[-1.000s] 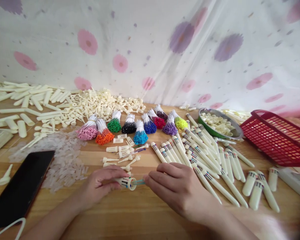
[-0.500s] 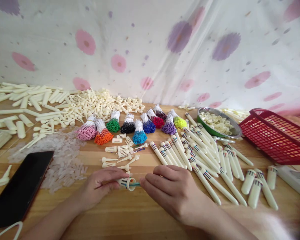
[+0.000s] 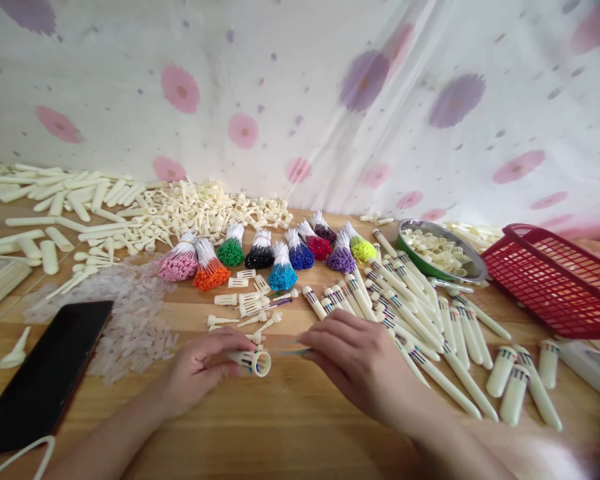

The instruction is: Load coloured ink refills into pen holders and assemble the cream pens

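Observation:
My left hand [image 3: 203, 367] pinches a cream slotted pen part [image 3: 261, 363], its round open end turned to the right with coloured bits inside. Fingers closed, my right hand [image 3: 357, 357] grips a thin blue-grey stick [image 3: 294, 351], smeared by motion, a short way right of that opening. Just behind the hands lie loose cream slotted pieces [image 3: 250, 305] and small plungers [image 3: 270, 323]. Bundles of pen refills with coloured tips stand further back, such as a light blue bundle [image 3: 282, 273] and an orange bundle [image 3: 211, 270].
At left lie a black phone [image 3: 50, 373] and a heap of clear plastic tubes [image 3: 130, 333]. Cream parts [image 3: 200, 207] are piled along the back. Multicolour pens [image 3: 410, 313] cover the right, near a metal bowl [image 3: 480, 267] and a red basket [image 3: 555, 287].
My right hand has drawn back to the right, taking the thin stick out of the pen part's opening. The left hand keeps its hold; the view has shifted slightly.

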A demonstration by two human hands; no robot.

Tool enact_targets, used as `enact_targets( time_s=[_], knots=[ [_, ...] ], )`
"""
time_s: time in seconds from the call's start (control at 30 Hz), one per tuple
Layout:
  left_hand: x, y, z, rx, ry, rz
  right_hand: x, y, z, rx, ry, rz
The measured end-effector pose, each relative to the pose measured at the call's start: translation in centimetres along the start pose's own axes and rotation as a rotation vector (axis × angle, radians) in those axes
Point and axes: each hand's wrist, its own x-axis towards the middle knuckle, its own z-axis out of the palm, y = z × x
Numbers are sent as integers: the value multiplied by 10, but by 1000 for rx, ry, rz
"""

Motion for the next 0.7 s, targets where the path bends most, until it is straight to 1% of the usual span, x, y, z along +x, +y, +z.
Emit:
enact_targets(
  time_s=[0.03, 0.1, 0.17, 0.23, 0.27, 0.3, 0.33, 0.4, 0.43, 0.47, 0.5, 0.53, 0.6, 0.7],
  knots=[
    [1, 0, 0, -31, 24, 27, 0, 7, 5, 6, -23, 54],
    [2, 1, -1, -83, 58, 86, 0, 24, 21, -21, -144, 143],
    [2, 2, -3, -114, 64, 132, 1, 38, 38, -71, -297, 182],
    [3, 2, -4, -122, 59, 152, 3, 46, 51, -104, -360, 203],
    [2, 2, -4, -123, 60, 153, 3, 46, 55, -109, -347, 214],
    [2, 1, -4, -124, 64, 150, 4, 44, 55, -100, -302, 222],
    [2, 1, -4, -125, 66, 141, 4, 40, 53, -72, -231, 220],
    [1, -1, -3, -124, 78, 104, 4, 25, 42, 57, -41, 174],
    [1, -2, -3, -120, 87, 81, 5, 15, 35, 152, 47, 127],
    [0, -2, -2, -114, 96, 60, 5, 5, 29, 255, 104, 69],
    [0, -3, -1, -105, 102, 41, 6, -4, 23, 328, 115, 21],
    [1, -3, -1, -93, 105, 25, 7, -13, 19, 350, 116, -20],
    [1, -4, 1, -69, 104, 2, 9, -24, 17, 297, 92, -74],
    [2, -3, 4, -57, 115, -30, 11, -28, 20, 165, 57, -88]
  ],
)
